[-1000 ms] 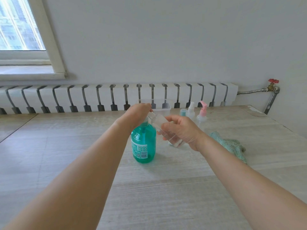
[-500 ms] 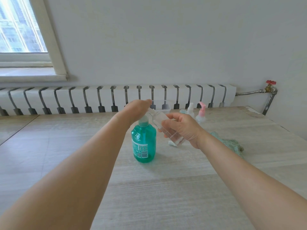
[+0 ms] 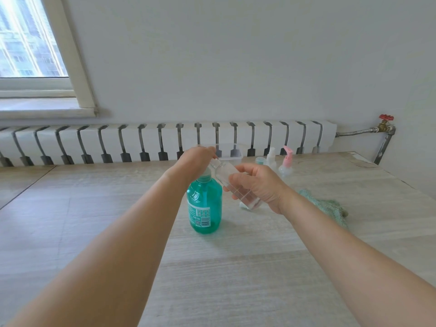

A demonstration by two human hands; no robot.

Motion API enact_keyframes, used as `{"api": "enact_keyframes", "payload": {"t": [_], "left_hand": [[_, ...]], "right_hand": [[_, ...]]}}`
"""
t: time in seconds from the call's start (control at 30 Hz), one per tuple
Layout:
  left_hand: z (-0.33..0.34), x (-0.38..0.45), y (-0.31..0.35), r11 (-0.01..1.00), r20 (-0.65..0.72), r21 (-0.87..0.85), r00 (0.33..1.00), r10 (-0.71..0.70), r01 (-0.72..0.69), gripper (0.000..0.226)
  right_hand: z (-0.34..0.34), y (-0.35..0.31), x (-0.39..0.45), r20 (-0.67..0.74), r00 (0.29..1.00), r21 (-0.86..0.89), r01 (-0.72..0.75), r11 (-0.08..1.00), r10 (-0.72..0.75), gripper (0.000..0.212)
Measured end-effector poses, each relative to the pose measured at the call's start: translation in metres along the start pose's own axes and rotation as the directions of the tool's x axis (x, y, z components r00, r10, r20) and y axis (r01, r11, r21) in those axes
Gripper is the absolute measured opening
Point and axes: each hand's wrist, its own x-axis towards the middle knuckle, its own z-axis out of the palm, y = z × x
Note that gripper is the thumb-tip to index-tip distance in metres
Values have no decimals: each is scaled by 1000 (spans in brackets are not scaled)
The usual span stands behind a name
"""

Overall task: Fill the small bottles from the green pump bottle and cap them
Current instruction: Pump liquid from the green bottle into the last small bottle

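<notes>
Standing upright on the table (image 3: 236, 267), the green pump bottle (image 3: 204, 205) had the left hand (image 3: 194, 160) resting over its pump head, fingers curved down; whether they gripped it I could not tell. Just beside it, the right hand (image 3: 256, 185) clasped a clear small bottle (image 3: 232, 182) tilted, its mouth pointing up-left at the spout. Farther back stood a pink-topped bottle (image 3: 286, 164).

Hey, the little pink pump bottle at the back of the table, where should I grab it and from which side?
Grip the pink pump bottle round its rounded clear body, not the thin pump head, probably coming from the near right. It stands upright, and a white-topped bottle stands close on its left, so that side leaves the fingers little room.
</notes>
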Motion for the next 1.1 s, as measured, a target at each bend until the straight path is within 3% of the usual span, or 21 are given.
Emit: {"api": "enact_keyframes", "payload": {"t": [0.5, 0.7, 1.1], "left_hand": [[4, -3, -2, 998, 11, -58, 1000, 27, -26, 35], [-2, -2, -4, 996, -83, -86, 997, -7, 0, 48], [-6, -7, 2, 994, -18, -112, 1000, 17, -19, 40]], "right_hand": [[2, 6, -1, -3, 1000, 21, -16, 1000, 16, 34], [0, -1, -5, -31, 1000, 30, 8, 1000, -7, 32], [2, -4, -3, -30, 999, -6, 17, 1000, -18, 33]]}}
